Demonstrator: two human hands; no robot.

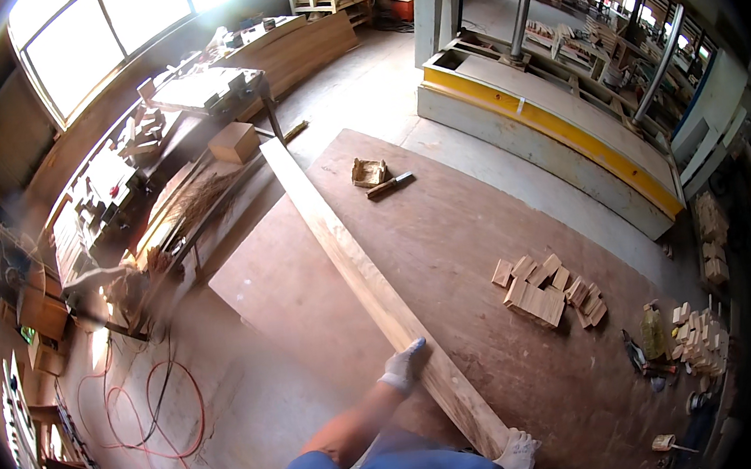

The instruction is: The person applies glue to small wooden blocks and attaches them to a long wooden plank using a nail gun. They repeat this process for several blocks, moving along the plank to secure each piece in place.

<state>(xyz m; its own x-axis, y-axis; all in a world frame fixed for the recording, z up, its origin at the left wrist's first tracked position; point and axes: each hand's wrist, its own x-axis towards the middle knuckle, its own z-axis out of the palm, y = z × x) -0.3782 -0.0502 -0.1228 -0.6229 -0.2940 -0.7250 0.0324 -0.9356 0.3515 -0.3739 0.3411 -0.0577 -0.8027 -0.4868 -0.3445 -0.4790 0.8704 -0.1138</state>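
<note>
A long, pale wooden board [351, 262] runs slantwise from close by my body away to the far left, over a large brown sheet [447, 228]. My left hand [403, 367], in a white glove with a bluish fingertip, grips the board's left edge partway along. Nearer to me, my right hand [518, 452], also gloved in white, holds the board by its right edge near the close end. Both hands look closed on the wood; the fingers under it are hidden.
Small wood blocks [540, 295] lie in a loose pile on the right of the sheet. Farther off are a small tray [369, 173] and a brush-like tool [389, 186]. A cluttered workbench [100, 189] stands left, hoses [200, 405] coil on the floor, and a yellow-edged machine [555, 131] stands right.
</note>
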